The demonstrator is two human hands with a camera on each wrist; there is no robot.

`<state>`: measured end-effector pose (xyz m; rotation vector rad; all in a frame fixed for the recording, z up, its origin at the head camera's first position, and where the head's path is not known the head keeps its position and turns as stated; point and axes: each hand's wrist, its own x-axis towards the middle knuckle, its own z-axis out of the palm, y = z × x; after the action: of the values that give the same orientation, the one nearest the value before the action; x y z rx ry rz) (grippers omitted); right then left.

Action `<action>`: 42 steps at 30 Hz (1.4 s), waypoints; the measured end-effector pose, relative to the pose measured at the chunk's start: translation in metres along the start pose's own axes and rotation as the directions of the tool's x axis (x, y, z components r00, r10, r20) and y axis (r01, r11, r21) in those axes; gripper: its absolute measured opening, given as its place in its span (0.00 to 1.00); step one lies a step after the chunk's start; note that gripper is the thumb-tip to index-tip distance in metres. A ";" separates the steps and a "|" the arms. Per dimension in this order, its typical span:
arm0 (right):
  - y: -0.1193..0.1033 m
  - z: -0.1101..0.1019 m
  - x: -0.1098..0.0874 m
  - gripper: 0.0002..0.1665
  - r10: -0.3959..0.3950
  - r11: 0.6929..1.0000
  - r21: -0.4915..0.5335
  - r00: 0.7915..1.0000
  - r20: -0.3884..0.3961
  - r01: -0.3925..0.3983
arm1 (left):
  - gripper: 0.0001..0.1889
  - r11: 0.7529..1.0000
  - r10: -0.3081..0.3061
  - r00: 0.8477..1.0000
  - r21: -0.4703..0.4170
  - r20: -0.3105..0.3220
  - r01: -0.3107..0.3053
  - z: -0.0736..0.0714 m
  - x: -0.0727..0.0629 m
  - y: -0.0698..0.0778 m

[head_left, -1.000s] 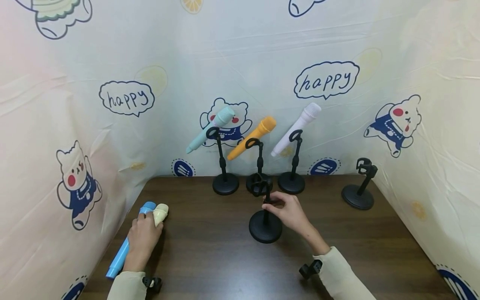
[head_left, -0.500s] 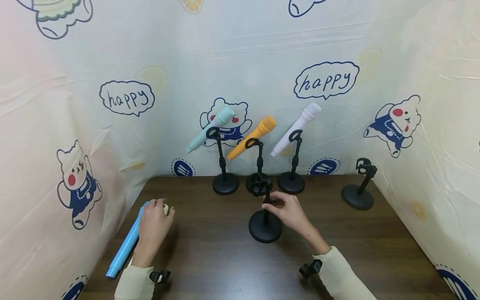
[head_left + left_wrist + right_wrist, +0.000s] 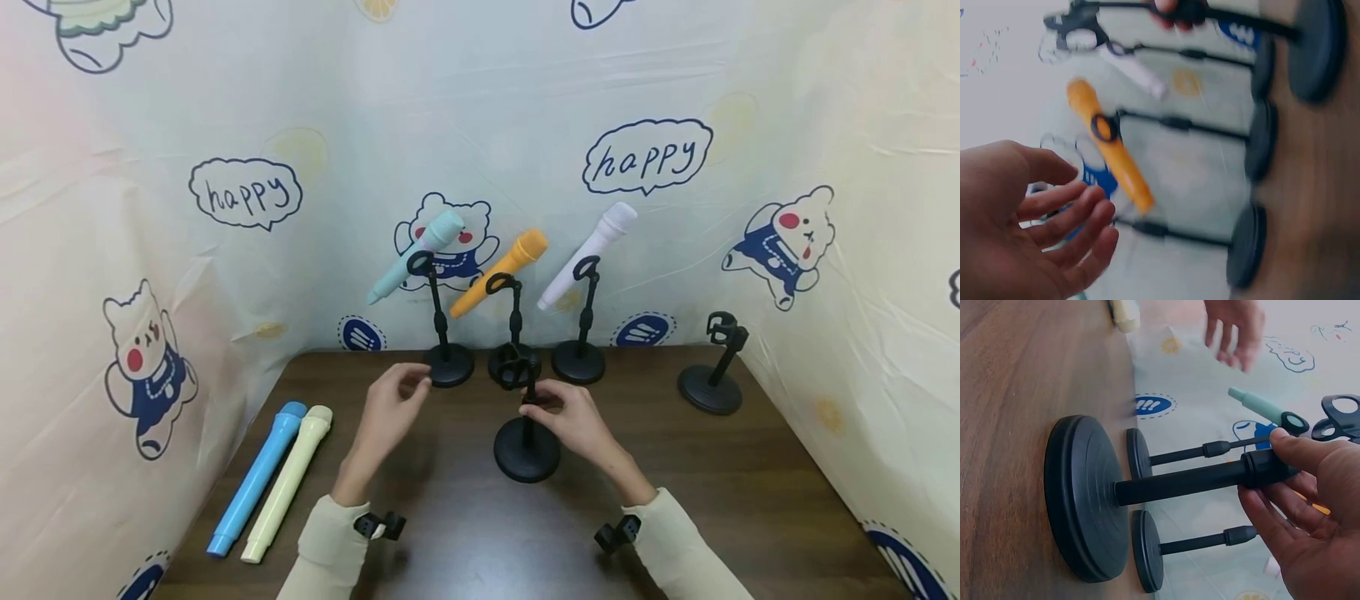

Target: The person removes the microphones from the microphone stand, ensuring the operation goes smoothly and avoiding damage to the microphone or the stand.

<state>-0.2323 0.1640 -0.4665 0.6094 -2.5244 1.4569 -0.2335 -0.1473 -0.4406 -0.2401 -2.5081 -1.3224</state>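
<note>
My right hand [image 3: 573,421] pinches the pole of a black microphone stand [image 3: 527,454] near the middle of the table; in the right wrist view its thumb and fingers [image 3: 1272,528] close round the collar. The clip on top carries no microphone. My left hand [image 3: 392,410] is in the air left of that stand, its fingers loosely bent and holding nothing, as the left wrist view [image 3: 1079,231] confirms. A blue microphone [image 3: 257,479] and a pale yellow microphone [image 3: 288,483] lie side by side at the table's left.
Along the back, three stands hold a mint microphone [image 3: 416,256], an orange microphone [image 3: 498,273] and a white microphone [image 3: 588,256]. Another stand [image 3: 712,387] with a bare clip is at the right rear. A printed cloth [image 3: 480,100] hangs behind the brown table [image 3: 645,467].
My left hand has left the microphones and moved right, toward the stand; the pale yellow one is now fully uncovered. My right hand keeps its hold. The head view shifts slightly.
</note>
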 end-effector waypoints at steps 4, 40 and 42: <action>-0.002 0.000 0.001 0.13 0.002 1.000 -0.024 1.000 0.003 -0.002 | 0.11 0.986 0.062 0.998 -0.155 0.031 -0.057 0.020 0.005 0.023; -0.001 0.009 -0.006 0.10 -0.016 1.000 -0.023 0.994 -0.112 0.014 | 0.22 0.906 0.170 0.976 -0.411 0.137 -0.100 0.074 0.013 0.069; 0.000 0.008 -0.006 0.10 -0.028 0.999 -0.025 0.995 -0.092 0.025 | 0.23 0.907 0.171 0.975 -0.410 0.140 -0.100 0.074 0.013 0.069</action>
<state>-0.2264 0.1584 -0.4728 0.5564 -2.4505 1.4103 -0.2394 -0.0474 -0.4226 -0.6324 -2.2718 -1.8149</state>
